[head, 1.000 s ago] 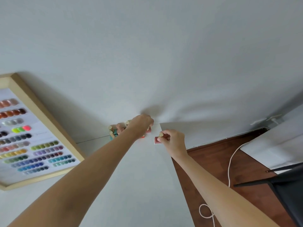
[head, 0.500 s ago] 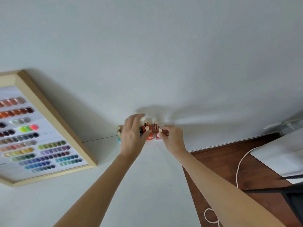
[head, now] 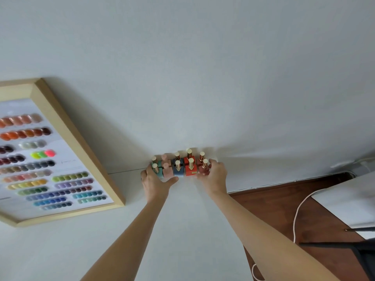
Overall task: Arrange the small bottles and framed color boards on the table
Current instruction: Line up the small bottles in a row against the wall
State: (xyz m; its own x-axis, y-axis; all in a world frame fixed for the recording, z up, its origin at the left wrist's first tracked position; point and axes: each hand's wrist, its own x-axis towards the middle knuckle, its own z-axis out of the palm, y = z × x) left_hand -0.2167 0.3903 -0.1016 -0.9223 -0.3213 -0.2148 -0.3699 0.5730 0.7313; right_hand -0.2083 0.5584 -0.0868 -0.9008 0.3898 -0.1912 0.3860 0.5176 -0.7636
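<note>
We see the small bottles (head: 178, 166) gathered in a tight block at the far edge of the white table (head: 182, 230), right against the wall (head: 182, 57), standing upright in two short rows: teal at the left end, then pale pink, blue, bright red and a brownish red at the right end, most with gold caps. Our left hand (head: 155, 182) is cupped loosely against the left end of the block, fingers spread and the thumb reaching along its near side under the pink and blue ones; it presses rather than holds anything. Our right hand (head: 215, 176) is curled around the brownish red bottle (head: 203, 169) at the right end, fingers partly closed on it, though we cannot tell whether it truly grips it or only nudges it inward. The framed color board (head: 48, 159) lies to the left, well apart from the bottles, its wooden frame running off the left edge of the view, so we cannot judge whether it sits square. We judge the bottle part nearly finished: the group is sorted by color and only needs its ends squared up. What seems left is letting go and attending to the board; only one board is visible here.
</note>
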